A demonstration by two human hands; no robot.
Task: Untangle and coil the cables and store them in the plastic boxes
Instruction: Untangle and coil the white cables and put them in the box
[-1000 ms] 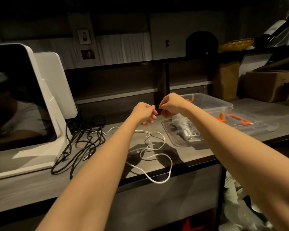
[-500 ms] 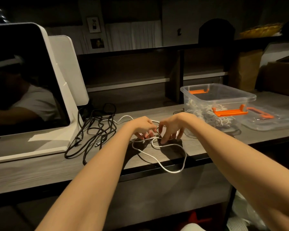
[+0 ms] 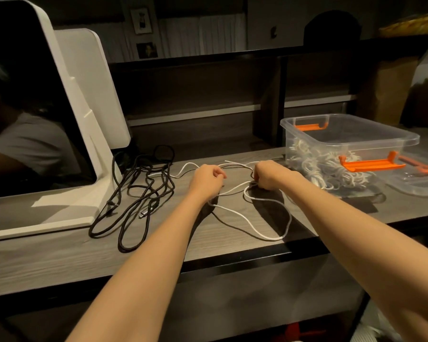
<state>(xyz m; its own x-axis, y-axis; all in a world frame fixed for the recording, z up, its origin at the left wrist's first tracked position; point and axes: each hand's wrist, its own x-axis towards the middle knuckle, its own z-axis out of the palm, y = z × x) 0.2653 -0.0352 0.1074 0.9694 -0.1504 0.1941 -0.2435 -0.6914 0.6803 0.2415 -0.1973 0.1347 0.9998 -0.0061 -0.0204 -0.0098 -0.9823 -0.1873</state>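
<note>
1. White cable [image 3: 265, 233] lies on the counter [image 3: 59, 255], its loops sprawling below and between both hands, one strand running left from the left hand toward the black cables [image 3: 136, 191]
2. Change: a second ago both hands were raised together above the counter; they have since dropped onto the cable and moved apart, stretching a strand between them
3. Meaning, as a judgement: untangling is under way and coiling has not begun
4. Left hand [image 3: 208, 180]: knuckles up, fingers curled, pinching the cable
5. Right hand [image 3: 269, 175]: fingers curled down, gripping a bunch of loops
6. Plastic box [image 3: 381, 137] stands just right of the right hand, open, already holding coiled white cables; its lid [image 3: 415, 178] lies beyond
</note>
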